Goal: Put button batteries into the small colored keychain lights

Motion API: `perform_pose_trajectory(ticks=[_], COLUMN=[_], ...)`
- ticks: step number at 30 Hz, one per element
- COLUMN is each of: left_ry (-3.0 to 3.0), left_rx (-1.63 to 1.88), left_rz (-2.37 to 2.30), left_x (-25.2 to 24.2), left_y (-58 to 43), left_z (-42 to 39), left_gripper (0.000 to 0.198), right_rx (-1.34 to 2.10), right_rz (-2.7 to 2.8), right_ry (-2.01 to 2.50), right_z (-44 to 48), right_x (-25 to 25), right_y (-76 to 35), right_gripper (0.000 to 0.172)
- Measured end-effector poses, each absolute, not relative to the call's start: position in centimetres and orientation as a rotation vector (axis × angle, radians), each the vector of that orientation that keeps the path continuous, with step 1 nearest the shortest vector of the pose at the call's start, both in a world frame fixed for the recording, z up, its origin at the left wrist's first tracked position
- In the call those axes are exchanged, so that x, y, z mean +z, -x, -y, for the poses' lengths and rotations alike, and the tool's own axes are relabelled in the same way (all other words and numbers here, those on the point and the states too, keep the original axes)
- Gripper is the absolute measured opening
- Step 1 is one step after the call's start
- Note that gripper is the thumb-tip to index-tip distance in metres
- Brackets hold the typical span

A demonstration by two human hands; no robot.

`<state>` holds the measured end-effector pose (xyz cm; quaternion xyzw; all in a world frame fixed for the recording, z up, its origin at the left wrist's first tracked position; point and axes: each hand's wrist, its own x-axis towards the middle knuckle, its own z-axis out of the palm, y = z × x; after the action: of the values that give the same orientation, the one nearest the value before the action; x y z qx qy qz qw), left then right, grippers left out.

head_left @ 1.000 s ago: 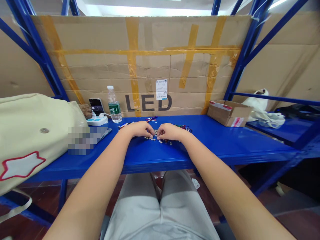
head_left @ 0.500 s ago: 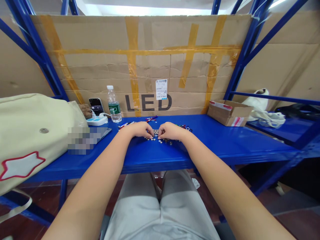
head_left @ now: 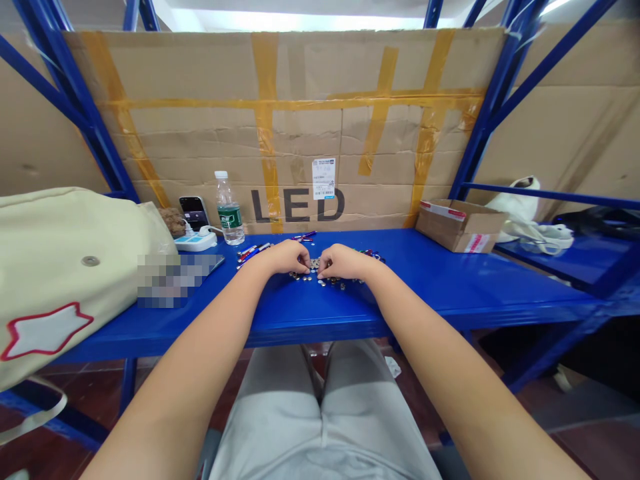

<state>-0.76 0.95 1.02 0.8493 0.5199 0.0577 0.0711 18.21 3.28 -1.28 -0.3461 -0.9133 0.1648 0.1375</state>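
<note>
My left hand (head_left: 291,257) and my right hand (head_left: 337,261) are close together over the blue tabletop (head_left: 310,307), thumbs and fingertips pinched and facing each other. Whatever lies between the fingertips is too small to make out. Small shiny round pieces (head_left: 335,283) are scattered under and in front of the right hand. A few more round pieces (head_left: 306,279) lie by the left fingertips, and a cluster of silvery pieces (head_left: 315,264) shows in the gap between the hands. Several pens (head_left: 250,253) lie beyond my left wrist. Past my right hand is a pile of small coloured items (head_left: 373,255), partly hidden.
A water bottle (head_left: 229,210), a power strip (head_left: 196,241) and a phone (head_left: 194,213) stand at the back left. A cream bag (head_left: 110,247) fills the left side. An open cardboard box (head_left: 453,227) is at the back right, before a tall cardboard panel (head_left: 210,140).
My left hand has shifted very slightly, its fingertips still pinched. My right hand stays nearly where it was. The view has moved a little.
</note>
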Motion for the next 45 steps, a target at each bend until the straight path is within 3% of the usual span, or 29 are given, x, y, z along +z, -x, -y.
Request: perform_pose_trajectory(ticks=[11,18,32,40,45], left_ry=[-2.666,-2.470,-2.491,-2.511,-2.524], left_rx=[0.182,0.135,0.071,0.149,0.139], left_rz=[-1.460,-1.384,-1.485,-1.479,-1.475], left_x=[0.9,1.9,1.5,1.5,1.4], left_y=[0.9,1.7,1.6,0.6,0.5], left_z=[-1.3,-0.2,-0.4,-0.2,-0.3], left_gripper=[0.015,0.031,0.026,0.010,0.010], right_rx=[0.410,0.664,0.527,0.401,0.427], right_rz=[2.619,2.737,2.706,2.652,2.649], right_ry=[1.053,0.970,1.003,1.043,1.054], right_z=[-2.8,-2.6,-2.8,-3.0,-2.9], right_x=[-0.7,0.0,-0.8,-1.0,-1.0], right_y=[-18.5,-19.7,-18.9,-18.4,-18.4], right_gripper=[0.018,0.026,0.016,0.011,0.007])
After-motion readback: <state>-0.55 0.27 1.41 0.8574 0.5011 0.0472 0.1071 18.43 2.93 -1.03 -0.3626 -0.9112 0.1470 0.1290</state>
